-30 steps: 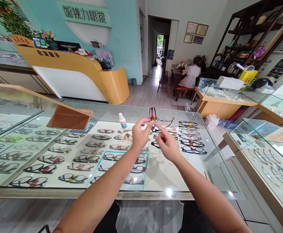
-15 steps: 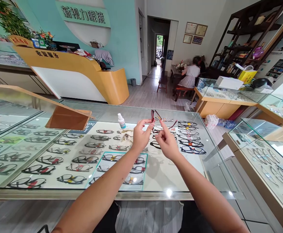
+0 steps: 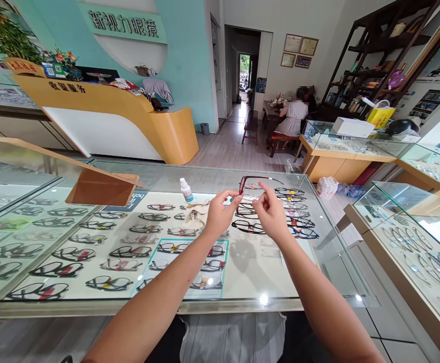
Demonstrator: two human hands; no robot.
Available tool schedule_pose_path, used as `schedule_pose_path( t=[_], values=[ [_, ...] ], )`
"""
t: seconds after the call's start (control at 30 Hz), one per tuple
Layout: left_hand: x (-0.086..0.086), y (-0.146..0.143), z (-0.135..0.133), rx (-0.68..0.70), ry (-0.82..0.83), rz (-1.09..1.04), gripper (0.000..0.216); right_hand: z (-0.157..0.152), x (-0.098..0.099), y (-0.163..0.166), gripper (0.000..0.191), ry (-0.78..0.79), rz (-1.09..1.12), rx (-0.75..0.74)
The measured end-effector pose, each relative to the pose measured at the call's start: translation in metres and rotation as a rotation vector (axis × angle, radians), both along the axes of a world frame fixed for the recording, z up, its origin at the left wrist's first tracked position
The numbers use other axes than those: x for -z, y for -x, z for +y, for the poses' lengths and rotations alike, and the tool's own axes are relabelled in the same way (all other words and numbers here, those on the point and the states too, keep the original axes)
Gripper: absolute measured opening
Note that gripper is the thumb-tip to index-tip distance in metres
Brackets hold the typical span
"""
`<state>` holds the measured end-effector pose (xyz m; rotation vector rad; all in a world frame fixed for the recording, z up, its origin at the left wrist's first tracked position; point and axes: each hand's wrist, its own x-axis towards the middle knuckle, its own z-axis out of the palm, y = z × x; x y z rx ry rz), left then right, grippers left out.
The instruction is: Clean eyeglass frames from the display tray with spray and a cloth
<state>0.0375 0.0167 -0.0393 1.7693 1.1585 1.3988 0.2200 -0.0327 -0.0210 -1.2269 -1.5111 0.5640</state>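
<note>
My left hand (image 3: 222, 212) pinches a pair of dark red eyeglasses (image 3: 241, 185) by the frame between thumb and fingers, above the glass display counter. The eyeglasses are seen nearly edge-on, and a temple arm stretches to the right. Just right of them is my right hand (image 3: 270, 209), its index finger stretched out near that temple arm and its other fingers curled. I see nothing in it. Left of my hands, a white spray bottle (image 3: 186, 190) with a blue label stands on the counter. A crumpled beige cloth (image 3: 198, 212) lies between the bottle and my left hand.
Under the counter glass (image 3: 257, 282) lie rows of eyeglasses (image 3: 114, 282). A brown slanted stand (image 3: 99, 189) rests at the left. Other display cases (image 3: 393, 222) flank the right side. Beyond are a yellow reception desk (image 3: 178, 133) and a seated person (image 3: 294, 118).
The red eyeglasses have turned in my left hand, and a temple arm now points right. My right hand has shifted slightly right, away from my left. The view has shifted a little.
</note>
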Motion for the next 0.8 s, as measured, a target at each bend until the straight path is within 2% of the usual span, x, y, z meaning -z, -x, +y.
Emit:
schedule_pose_path(
  t=[0.13,0.27,0.4,0.53,0.6,0.8],
  values=[
    [-0.001,-0.002,0.001,0.036,0.040,-0.083,0.028,0.003,0.008,0.006,0.039,-0.038,-0.169,-0.016],
    [0.001,-0.006,0.002,0.154,0.182,-0.214,0.031,0.006,0.015,0.009,0.027,-0.132,-0.252,-0.041],
    [0.001,-0.007,0.002,0.225,0.275,-0.324,0.037,0.008,0.019,0.008,0.024,-0.147,-0.264,-0.063],
    [-0.002,-0.007,0.001,0.325,0.265,-0.316,0.034,0.009,0.021,0.008,0.024,-0.134,-0.228,-0.044],
    [-0.003,-0.008,-0.002,0.323,0.217,-0.285,0.031,0.009,0.021,0.007,0.026,-0.120,-0.213,-0.020],
    [-0.008,-0.007,-0.007,0.179,0.113,-0.241,0.027,0.009,0.020,0.006,0.026,-0.111,-0.238,0.019]
  ],
)
